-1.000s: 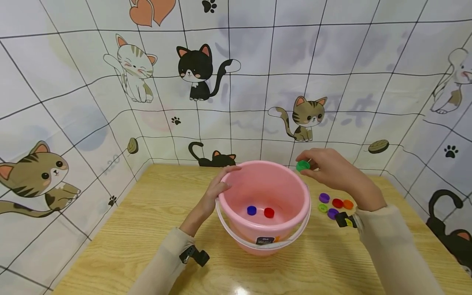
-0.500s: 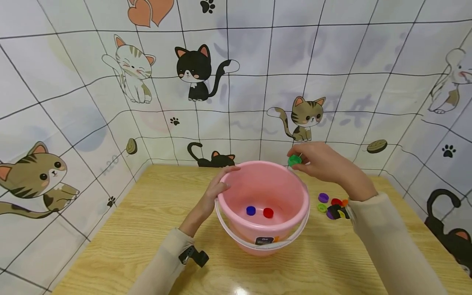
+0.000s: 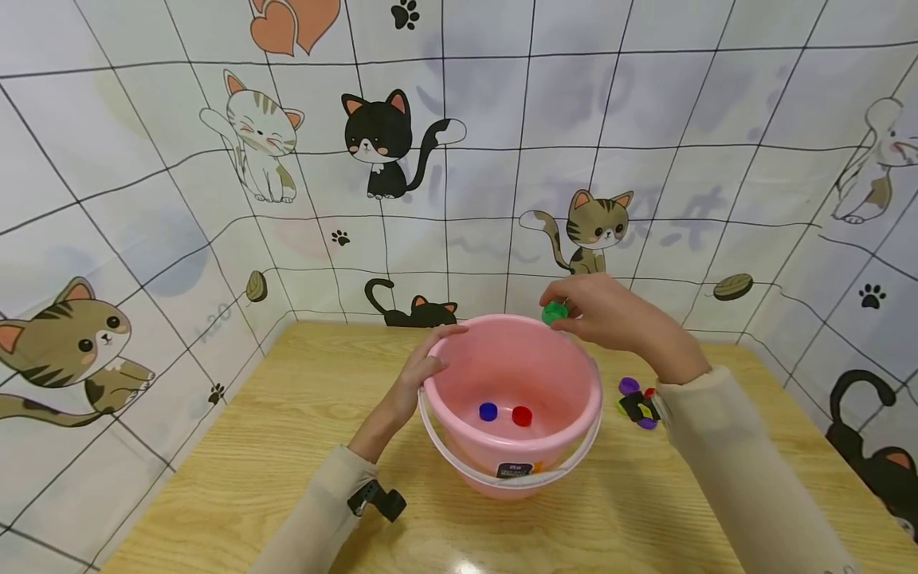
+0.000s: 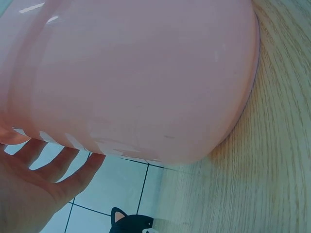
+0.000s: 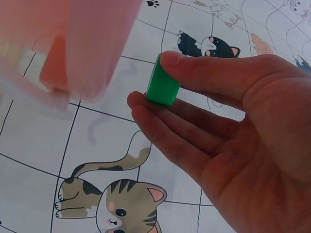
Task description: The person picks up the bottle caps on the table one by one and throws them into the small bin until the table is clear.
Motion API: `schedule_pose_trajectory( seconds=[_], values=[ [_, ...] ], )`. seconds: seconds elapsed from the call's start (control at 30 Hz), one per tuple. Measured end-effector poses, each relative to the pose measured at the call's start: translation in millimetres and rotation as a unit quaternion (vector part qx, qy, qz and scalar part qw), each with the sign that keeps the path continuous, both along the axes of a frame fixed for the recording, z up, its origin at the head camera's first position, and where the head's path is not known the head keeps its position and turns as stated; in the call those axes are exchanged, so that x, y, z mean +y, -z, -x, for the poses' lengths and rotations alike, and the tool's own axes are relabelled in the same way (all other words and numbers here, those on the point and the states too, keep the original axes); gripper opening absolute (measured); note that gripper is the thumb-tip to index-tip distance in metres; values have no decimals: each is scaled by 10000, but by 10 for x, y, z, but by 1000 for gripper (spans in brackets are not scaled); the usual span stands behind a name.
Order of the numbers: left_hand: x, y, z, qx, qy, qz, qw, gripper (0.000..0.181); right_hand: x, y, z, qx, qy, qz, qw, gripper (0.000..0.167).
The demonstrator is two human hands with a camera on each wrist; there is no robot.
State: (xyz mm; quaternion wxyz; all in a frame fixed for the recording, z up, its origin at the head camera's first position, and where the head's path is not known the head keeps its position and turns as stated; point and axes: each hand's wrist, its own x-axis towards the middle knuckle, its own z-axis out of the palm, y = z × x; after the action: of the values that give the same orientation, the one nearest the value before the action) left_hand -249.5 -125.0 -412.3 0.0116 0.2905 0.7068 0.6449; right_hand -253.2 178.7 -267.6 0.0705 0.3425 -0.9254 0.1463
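A pink bucket [image 3: 502, 359] stands on the wooden table, with a blue bottle cap [image 3: 488, 412] and a red bottle cap [image 3: 522, 416] on its bottom. My left hand [image 3: 405, 391] grips the left side of the rim; in the left wrist view its fingers [image 4: 80, 177] lie against the bucket. Between thumb and fingers, my right hand [image 3: 613, 317] pinches a green bottle cap [image 3: 555, 313] at the far right part of the rim. The right wrist view shows this green cap [image 5: 163, 86] side-on, apart from the bucket wall.
Several more caps lie right of the bucket, among them a purple cap [image 3: 629, 386], partly hidden by the black wrist camera [image 3: 638, 406]. The white handle [image 3: 527, 481] hangs down the bucket's front. A cat-print cloth [image 3: 488, 183] rises behind the table [image 3: 323, 351].
My right hand has moved left with the green cap, from beside the bucket to its far rim. The left hand and the bucket have stayed in place.
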Motion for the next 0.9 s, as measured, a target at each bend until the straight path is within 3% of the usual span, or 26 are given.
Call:
schedule_pose_trajectory(
  seconds=[0.63,0.9],
  values=[
    [-9,32,6,-42,79,-66,9999,56,-221,14,68,-22,-255,-27,9997,16],
    [-10,19,13,-88,63,-54,9999,56,-267,-39,94,-90,-224,-132,9996,20]
  ],
)
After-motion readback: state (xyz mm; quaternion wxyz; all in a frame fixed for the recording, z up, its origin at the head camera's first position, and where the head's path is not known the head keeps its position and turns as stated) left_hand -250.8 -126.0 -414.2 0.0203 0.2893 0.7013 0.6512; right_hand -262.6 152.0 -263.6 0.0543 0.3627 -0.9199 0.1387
